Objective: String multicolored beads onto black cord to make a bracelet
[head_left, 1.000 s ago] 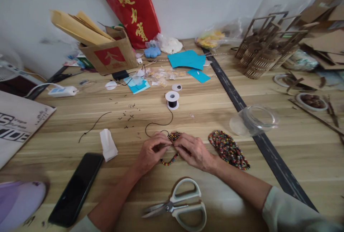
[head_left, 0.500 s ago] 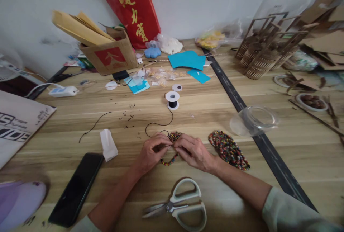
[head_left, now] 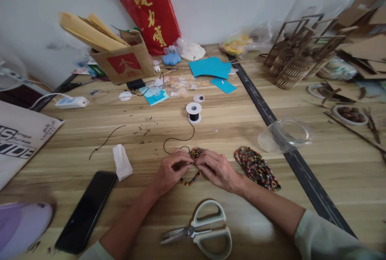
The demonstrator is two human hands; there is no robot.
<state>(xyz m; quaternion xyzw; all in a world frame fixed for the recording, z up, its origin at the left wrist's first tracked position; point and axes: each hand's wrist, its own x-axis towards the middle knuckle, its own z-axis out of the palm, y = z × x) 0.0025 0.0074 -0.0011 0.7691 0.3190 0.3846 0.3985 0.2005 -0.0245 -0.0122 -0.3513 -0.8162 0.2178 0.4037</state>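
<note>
A string of small multicoloured beads (head_left: 189,182) lies between my hands, one part looping below the fingers and another bunched just beyond them. My left hand (head_left: 171,169) is closed, thumb and fingertips pinching the string at its middle. Opposite it, my right hand (head_left: 219,170) pinches the same spot, the two sets of fingertips almost touching. What exactly sits between the tips is too small to see. Thin black cord runs from a white spool (head_left: 194,111) in a curve to beside my left hand. To the right rests a heap of bead strings (head_left: 256,168).
Scissors (head_left: 197,232) with pale handles lie slightly spread near me. A black phone (head_left: 86,211) and folded white paper (head_left: 122,162) are on the left. Short black cord scraps (head_left: 146,132) dot the table. A clear plastic roll (head_left: 286,135) lies right; small baskets (head_left: 289,67) stand behind.
</note>
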